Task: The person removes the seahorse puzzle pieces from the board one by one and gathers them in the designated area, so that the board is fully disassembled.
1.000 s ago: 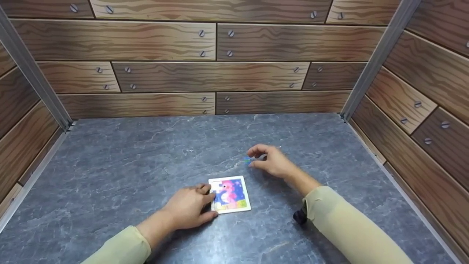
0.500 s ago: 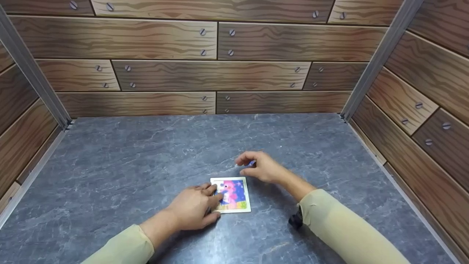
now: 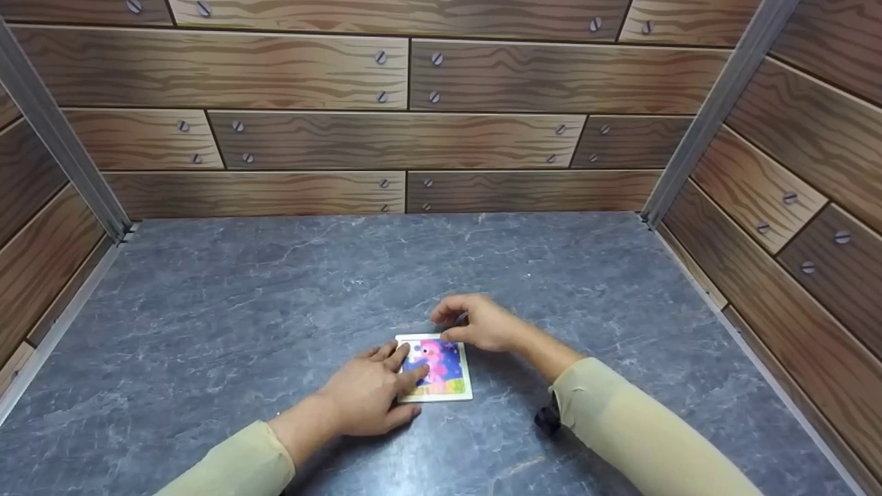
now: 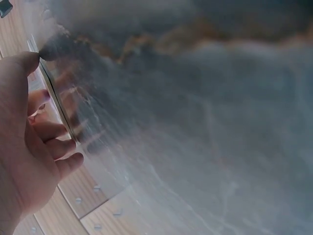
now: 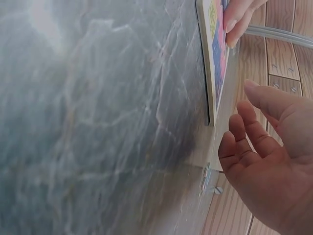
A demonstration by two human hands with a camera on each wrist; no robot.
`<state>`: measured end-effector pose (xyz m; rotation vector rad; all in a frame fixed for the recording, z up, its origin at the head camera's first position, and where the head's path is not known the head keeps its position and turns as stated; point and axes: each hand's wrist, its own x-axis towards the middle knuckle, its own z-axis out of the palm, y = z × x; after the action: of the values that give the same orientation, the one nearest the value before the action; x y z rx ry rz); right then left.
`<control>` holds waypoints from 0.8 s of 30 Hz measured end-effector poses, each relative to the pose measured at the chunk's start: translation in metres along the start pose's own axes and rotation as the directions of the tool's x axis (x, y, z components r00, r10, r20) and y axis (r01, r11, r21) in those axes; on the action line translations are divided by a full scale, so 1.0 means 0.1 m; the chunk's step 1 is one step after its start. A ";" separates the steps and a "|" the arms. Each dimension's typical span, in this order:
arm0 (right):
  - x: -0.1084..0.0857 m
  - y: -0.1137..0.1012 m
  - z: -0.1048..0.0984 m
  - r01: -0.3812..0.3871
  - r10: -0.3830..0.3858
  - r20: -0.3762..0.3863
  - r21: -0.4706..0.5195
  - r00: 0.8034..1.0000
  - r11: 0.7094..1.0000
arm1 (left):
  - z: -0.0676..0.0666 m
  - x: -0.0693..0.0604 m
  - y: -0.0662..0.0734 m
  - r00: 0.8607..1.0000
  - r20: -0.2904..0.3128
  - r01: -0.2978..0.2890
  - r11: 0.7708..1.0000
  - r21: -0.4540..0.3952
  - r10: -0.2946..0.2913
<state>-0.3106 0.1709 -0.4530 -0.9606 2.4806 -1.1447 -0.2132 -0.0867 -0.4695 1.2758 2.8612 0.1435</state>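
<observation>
A square jigsaw puzzle [image 3: 448, 394] with a white frame lies on the table in the head view. Its picture shows a pink seahorse on blue, with a pale gap at upper left. My left hand [image 3: 365, 391] rests across its left side, the index finger on the picture and the thumb by the front edge. Over the far right corner hovers my right hand [image 3: 486, 324], fingers bent, thumb and fingertips apart, nothing visible between them. In the right wrist view a small colourful flat piece [image 5: 205, 178] lies on the table, apart from the hand; the head view hides it.
The grey marbled table [image 3: 275, 275] is bounded by wood-patterned walls [image 3: 310, 138] at the back and sides. Metal posts [image 3: 710, 117] stand at the back corners. A dark object [image 3: 549, 419] sits at the right sleeve's cuff.
My right hand has moved left and nearer, from beside the small blue piece to the puzzle's far right corner. My left index finger has slid further right onto the picture.
</observation>
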 end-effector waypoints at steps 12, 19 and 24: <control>0.09 -0.05 0.04 0.006 -0.004 0.128 -0.022 0.992 1.000 | 0.01 0.04 0.00 1.000 -0.022 0.002 1.000 0.005 -0.002; 0.11 -0.07 0.02 -0.002 0.012 0.197 -0.048 0.980 0.999 | 0.02 0.03 0.00 1.000 -0.025 0.001 1.000 0.002 0.000; 0.14 -0.06 0.00 0.004 0.006 0.251 -0.039 0.968 0.999 | 0.03 0.01 0.00 1.000 -0.018 0.004 1.000 -0.001 -0.004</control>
<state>-0.3181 0.1586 -0.4477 -1.0443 2.3066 -0.9135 -0.2142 -0.0855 -0.4722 1.2745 2.8784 0.1576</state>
